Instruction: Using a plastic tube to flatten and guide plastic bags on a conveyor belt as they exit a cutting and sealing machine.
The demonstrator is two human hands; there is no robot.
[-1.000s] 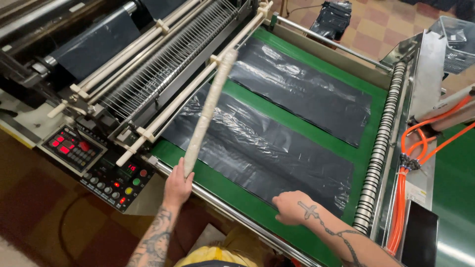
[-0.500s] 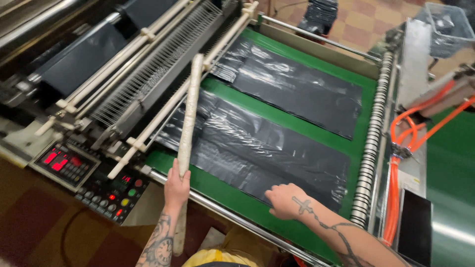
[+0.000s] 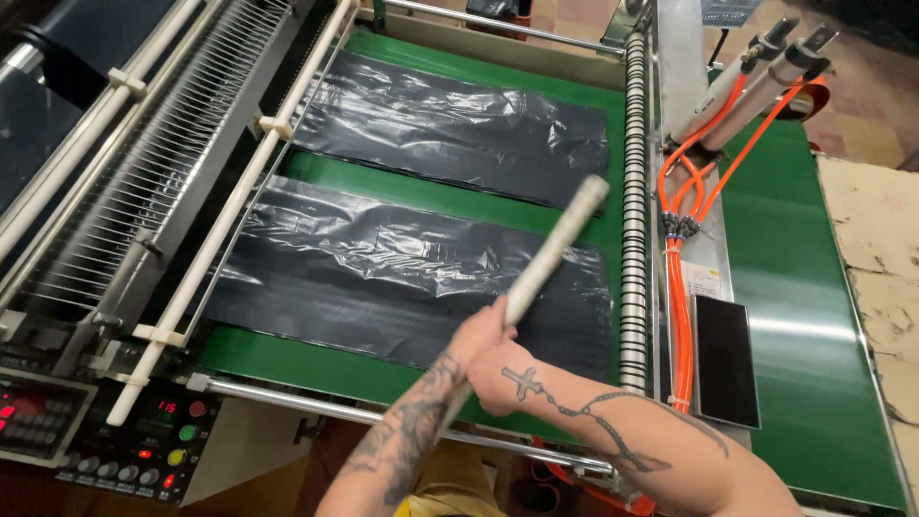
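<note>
My left hand (image 3: 481, 332) grips a long pale cardboard rod (image 3: 558, 241) that slants up and to the right over the near stack of black plastic sheets (image 3: 383, 268). My right hand (image 3: 504, 376) sits just below it at the near edge of that stack, fingers curled, touching or close to the rod's lower part. Whether it holds anything is hidden by my left forearm. A second stack of black sheets (image 3: 450, 124) lies farther back. Both stacks lie on a green conveyor belt (image 3: 287, 354).
Left of the belt run white bars (image 3: 230, 211) and a metal comb rack (image 3: 144, 182). A control panel (image 3: 115, 440) with red displays and buttons sits at lower left. On the right are a ribbed roller (image 3: 632, 191), orange hoses (image 3: 680, 249), a black slab (image 3: 726, 359) and another green belt (image 3: 804, 335).
My left hand has swung the rod from the left side of the sheets over to the right. The view has shifted right and closer. My right hand stayed at the near edge.
</note>
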